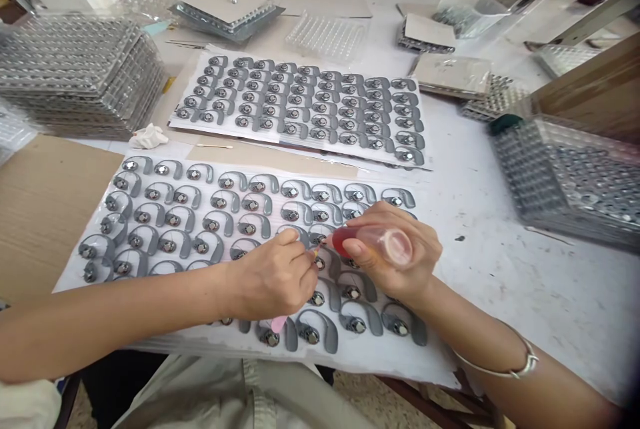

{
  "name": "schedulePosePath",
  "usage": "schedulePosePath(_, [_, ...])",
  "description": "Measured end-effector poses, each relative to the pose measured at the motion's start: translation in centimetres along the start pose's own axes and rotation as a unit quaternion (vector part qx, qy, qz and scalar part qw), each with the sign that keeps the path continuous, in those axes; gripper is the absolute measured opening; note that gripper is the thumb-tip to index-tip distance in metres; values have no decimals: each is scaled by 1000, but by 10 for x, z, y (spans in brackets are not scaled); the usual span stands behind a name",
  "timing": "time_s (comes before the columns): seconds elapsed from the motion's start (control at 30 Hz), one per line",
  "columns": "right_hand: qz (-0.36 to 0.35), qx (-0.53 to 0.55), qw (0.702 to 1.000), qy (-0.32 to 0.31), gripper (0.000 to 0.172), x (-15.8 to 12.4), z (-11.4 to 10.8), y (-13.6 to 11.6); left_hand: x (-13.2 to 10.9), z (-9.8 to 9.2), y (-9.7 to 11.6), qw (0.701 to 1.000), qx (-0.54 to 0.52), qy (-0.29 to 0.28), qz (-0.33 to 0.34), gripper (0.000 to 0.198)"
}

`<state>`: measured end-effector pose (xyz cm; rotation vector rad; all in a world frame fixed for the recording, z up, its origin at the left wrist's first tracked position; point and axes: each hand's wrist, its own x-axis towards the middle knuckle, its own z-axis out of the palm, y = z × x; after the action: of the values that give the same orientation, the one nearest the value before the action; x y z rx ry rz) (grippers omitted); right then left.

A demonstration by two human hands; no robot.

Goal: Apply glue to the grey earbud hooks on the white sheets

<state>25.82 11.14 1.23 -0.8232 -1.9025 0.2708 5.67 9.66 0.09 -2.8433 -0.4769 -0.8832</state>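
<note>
My right hand (407, 256) is closed round a small translucent squeeze bottle (380, 242) with red liquid in it, its narrow tip pointing left. That tip is over a grey ear-hook earphone half (320, 240) with a round metallic part. Close beside it, my left hand (273, 276) pinches a thin tool (279, 324); its pink end shows below the fist and a small yellowish tip shows by the fingers. Most of the tool is hidden. Under both hands lies a white sheet (200, 309) with rows of such earphone halves, several covered by my arms.
A second sheet of earphone halves (300, 99) lies beyond. Stacked clear plastic trays (75, 76) stand at the left, more trays (575, 176) at the right. A cotton swab (215, 146) and crumpled tissue (149, 136) lie between the sheets. Cardboard (50, 209) covers the left side.
</note>
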Motion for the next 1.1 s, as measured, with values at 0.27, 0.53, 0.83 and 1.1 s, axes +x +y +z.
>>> schedulePosePath(0.27, [-4,-6,1000,7,12,1,1,1,-1,1,0,1000,-1,-6,0,23])
schedulePosePath(0.53, [5,-2,1000,22,13,1,1,2,0,0,0,1000,-5,-6,-5,22])
schedulePosePath(0.83, [4,-1,1000,23,12,1,0,1,-1,0,0,1000,-13,2,-3,22])
schedulePosePath(1.1, [3,4,1000,22,12,1,0,2,1,-3,0,1000,-22,3,-5,21])
